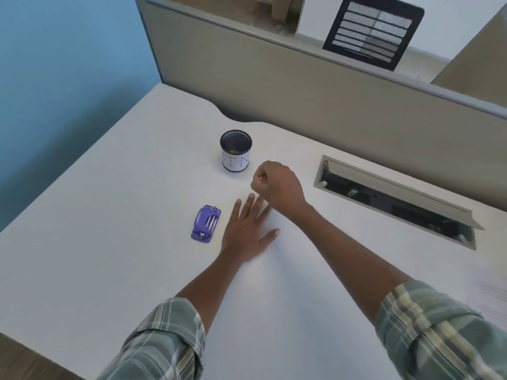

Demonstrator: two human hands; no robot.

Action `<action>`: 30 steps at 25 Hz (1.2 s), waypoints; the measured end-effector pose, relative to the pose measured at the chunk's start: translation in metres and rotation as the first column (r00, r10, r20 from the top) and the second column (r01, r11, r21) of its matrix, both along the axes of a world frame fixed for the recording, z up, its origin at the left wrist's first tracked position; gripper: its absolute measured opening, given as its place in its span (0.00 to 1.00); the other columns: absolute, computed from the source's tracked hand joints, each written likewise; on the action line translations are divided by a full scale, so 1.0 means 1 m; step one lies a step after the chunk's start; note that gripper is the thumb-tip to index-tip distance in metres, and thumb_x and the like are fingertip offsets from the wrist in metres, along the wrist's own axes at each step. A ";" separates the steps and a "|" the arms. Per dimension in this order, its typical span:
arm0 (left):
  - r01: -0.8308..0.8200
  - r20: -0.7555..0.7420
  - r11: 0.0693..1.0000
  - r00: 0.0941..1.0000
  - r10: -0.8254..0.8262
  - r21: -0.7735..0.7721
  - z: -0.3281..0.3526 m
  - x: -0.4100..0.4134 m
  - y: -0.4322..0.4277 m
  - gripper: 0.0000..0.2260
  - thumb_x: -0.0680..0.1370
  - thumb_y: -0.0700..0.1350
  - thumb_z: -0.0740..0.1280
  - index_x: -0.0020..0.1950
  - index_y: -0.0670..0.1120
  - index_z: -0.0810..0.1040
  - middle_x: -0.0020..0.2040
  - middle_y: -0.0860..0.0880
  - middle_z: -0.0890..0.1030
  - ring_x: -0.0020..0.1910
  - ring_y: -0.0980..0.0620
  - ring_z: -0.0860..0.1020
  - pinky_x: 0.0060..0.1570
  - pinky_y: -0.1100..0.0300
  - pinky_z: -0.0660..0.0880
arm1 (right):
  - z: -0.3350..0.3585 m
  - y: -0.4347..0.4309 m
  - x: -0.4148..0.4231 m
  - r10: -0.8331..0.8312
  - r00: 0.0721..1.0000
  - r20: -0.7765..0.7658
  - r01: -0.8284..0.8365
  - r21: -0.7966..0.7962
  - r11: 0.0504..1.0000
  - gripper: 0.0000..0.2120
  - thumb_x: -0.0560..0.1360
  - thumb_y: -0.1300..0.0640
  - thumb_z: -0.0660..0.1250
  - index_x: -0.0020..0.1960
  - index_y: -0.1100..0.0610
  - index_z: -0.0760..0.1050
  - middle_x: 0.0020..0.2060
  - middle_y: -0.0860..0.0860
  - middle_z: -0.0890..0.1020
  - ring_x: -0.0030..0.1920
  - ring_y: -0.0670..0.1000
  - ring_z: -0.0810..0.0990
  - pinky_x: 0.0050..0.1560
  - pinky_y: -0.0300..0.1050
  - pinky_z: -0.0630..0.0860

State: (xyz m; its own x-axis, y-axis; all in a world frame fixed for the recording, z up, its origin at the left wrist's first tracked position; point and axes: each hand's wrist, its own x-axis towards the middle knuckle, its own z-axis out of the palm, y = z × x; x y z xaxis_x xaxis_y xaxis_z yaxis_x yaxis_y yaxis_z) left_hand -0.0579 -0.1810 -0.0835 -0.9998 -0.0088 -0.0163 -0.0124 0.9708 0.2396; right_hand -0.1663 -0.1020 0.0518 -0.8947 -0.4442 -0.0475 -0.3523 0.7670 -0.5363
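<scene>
Pin [260,176] pinched by right hand [278,185], near cup [236,150].

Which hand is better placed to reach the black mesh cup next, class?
Right: the right hand is beside the mesh cup, fingers pinching a small shiny thing, perhaps a pin. The left hand lies flat on the desk, farther back.

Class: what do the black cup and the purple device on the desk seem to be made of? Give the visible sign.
Cup: black wire mesh, likely metal, matte; a fine grid shows inside, and white paper wraps its lower part. Purple device: glossy moulded plastic, probably, with shiny metal rods.
</scene>
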 end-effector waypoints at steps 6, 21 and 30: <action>0.021 -0.004 1.000 1.000 -0.021 0.016 -0.008 -0.030 -0.018 0.37 0.86 0.69 0.50 0.91 0.53 0.50 0.92 0.48 0.47 0.91 0.44 0.44 0.88 0.38 0.46 | 0.011 -0.056 -0.063 -0.012 0.995 -0.097 0.016 0.038 0.999 0.08 0.78 0.56 0.64 0.49 0.58 0.80 0.45 0.52 0.85 0.46 0.59 0.82 0.46 0.54 0.81; 0.066 -0.051 0.998 0.997 -0.064 0.025 -0.019 -0.054 -0.032 0.37 0.85 0.70 0.51 0.91 0.53 0.52 0.92 0.48 0.48 0.91 0.43 0.44 0.88 0.36 0.47 | -0.016 -0.101 -0.114 0.053 0.993 -0.105 -0.040 0.122 0.992 0.08 0.79 0.56 0.65 0.50 0.55 0.83 0.45 0.51 0.87 0.46 0.58 0.82 0.41 0.47 0.73; 0.055 -0.053 0.998 0.997 -0.055 0.012 -0.024 -0.055 -0.032 0.37 0.86 0.70 0.51 0.90 0.54 0.52 0.92 0.48 0.48 0.91 0.43 0.45 0.88 0.36 0.48 | -0.017 -0.096 -0.117 0.049 0.993 -0.104 -0.039 0.102 0.994 0.06 0.80 0.52 0.70 0.49 0.53 0.84 0.43 0.46 0.84 0.47 0.56 0.82 0.37 0.44 0.68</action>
State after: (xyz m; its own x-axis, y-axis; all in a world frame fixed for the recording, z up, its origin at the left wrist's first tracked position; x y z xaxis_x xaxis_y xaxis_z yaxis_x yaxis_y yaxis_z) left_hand -0.1125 -0.2131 -0.1071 -0.9983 0.0461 0.0361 0.0538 0.9664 0.2512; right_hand -0.2832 -0.1976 0.0348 -0.8768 -0.4809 0.0008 -0.4376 0.7972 -0.4158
